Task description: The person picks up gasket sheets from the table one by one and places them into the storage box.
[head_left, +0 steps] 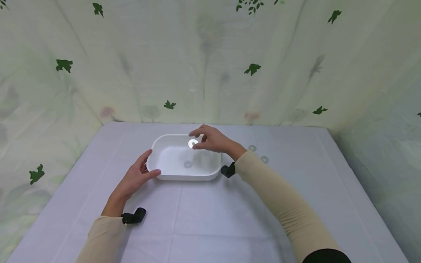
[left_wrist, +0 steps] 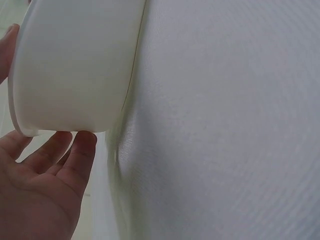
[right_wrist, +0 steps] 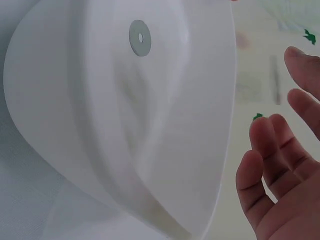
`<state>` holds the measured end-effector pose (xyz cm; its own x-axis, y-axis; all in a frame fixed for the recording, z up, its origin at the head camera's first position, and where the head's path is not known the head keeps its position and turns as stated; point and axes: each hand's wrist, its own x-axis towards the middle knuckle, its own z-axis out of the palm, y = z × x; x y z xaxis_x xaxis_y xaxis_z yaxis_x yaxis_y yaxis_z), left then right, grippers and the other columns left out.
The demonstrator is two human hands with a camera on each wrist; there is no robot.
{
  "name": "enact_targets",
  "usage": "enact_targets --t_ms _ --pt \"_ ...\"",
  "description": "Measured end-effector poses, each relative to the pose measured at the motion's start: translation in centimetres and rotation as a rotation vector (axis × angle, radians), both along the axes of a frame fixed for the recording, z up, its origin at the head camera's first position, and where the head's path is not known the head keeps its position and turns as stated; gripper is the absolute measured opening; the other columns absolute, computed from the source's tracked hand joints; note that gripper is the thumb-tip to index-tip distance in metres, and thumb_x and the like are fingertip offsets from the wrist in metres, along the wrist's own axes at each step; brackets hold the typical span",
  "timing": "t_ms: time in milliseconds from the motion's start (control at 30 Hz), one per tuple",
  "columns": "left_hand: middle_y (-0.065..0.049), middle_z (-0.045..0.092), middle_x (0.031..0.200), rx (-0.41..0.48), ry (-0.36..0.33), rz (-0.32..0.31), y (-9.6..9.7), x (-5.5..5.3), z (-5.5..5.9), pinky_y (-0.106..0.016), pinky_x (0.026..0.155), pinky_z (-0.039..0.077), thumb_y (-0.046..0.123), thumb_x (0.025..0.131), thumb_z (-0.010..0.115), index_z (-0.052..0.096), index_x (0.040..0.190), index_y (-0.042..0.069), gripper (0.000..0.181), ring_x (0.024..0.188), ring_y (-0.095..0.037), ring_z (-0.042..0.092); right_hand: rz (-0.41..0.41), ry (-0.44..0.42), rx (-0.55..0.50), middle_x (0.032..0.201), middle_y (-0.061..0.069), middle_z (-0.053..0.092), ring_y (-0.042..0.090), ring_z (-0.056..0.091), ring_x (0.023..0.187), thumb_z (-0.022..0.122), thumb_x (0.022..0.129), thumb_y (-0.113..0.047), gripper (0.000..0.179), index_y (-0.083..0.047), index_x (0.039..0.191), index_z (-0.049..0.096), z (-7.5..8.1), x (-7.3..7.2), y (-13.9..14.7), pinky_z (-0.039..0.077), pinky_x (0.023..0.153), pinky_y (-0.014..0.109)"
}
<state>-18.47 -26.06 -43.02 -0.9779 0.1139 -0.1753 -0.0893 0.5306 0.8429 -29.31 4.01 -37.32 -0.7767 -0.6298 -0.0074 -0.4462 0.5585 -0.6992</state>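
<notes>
A white rounded tray [head_left: 171, 176] stands on the table. My left hand [head_left: 136, 178] holds its left end, thumb on the front rim and fingers round the side; the left wrist view shows these fingertips against the wall. One grey washer [head_left: 188, 164] lies on the tray floor, seen also in the right wrist view as a flat washer [right_wrist: 146, 44] with a small hole. My right hand [head_left: 213, 140] hovers over the back right of the tray, thumb and index finger apart. Between their tips the head view shows a bright washer [head_left: 190, 142]; the right wrist view shows no washer at these fingers.
Right of the tray, partly beside the right sleeve, lie two more washers, a farther washer [head_left: 252, 148] and a nearer washer [head_left: 264, 159]. A white cloth covers the table [head_left: 197, 219]. Behind it hangs a pale curtain [head_left: 210, 91] with leaf prints.
</notes>
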Motion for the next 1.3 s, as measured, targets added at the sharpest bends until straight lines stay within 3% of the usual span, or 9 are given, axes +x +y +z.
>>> enact_targets --t_ms 133,500,767,1000,1300 --pt "-0.016 0.010 0.168 0.038 -0.001 -0.002 0.0 0.1 0.0 0.001 0.083 0.036 0.028 0.090 0.074 0.005 0.162 0.019 0.100 0.150 -0.040 0.028 -0.043 0.017 0.001 0.133 0.006 0.054 0.022 0.061 0.101 0.070 0.092 -0.025 0.045 -0.023 0.136 0.060 0.1 0.0 0.0 0.054 0.084 0.028" --pt "-0.015 0.010 0.168 0.027 0.007 0.001 -0.4 0.2 -0.1 0.001 0.083 0.036 0.030 0.090 0.074 0.005 0.162 0.020 0.099 0.150 -0.040 0.028 -0.012 0.104 0.032 0.135 0.005 0.054 0.021 0.062 0.096 0.065 0.095 -0.018 0.037 -0.022 0.132 0.063 0.6 0.7 2.4 0.053 0.083 0.030" --pt "-0.015 0.011 0.168 0.014 0.019 0.001 -0.4 0.1 -0.3 0.001 0.083 0.035 0.031 0.090 0.074 0.006 0.162 0.019 0.099 0.150 -0.039 0.029 -0.001 0.146 0.068 0.132 0.003 0.057 0.019 0.063 0.093 0.067 0.095 -0.016 0.035 -0.020 0.129 0.064 1.1 2.6 6.9 0.054 0.077 0.029" --pt "-0.015 0.010 0.168 0.014 0.022 -0.002 -0.5 0.1 -0.3 0.001 0.083 0.035 0.031 0.091 0.073 0.005 0.162 0.020 0.098 0.150 -0.039 0.029 -0.051 0.167 0.072 0.129 0.004 0.060 0.019 0.062 0.095 0.062 0.097 -0.013 0.030 -0.017 0.127 0.065 1.3 3.5 11.3 0.054 0.079 0.033" --pt "-0.014 0.013 0.168 0.023 0.021 -0.007 -0.2 0.0 -0.5 0.001 0.083 0.035 0.035 0.089 0.074 0.007 0.161 0.021 0.099 0.150 -0.037 0.030 -0.130 0.134 0.079 0.129 0.009 0.062 0.024 0.062 0.100 0.056 0.098 -0.007 0.030 -0.008 0.127 0.063 -0.5 4.5 16.8 0.052 0.079 0.034"
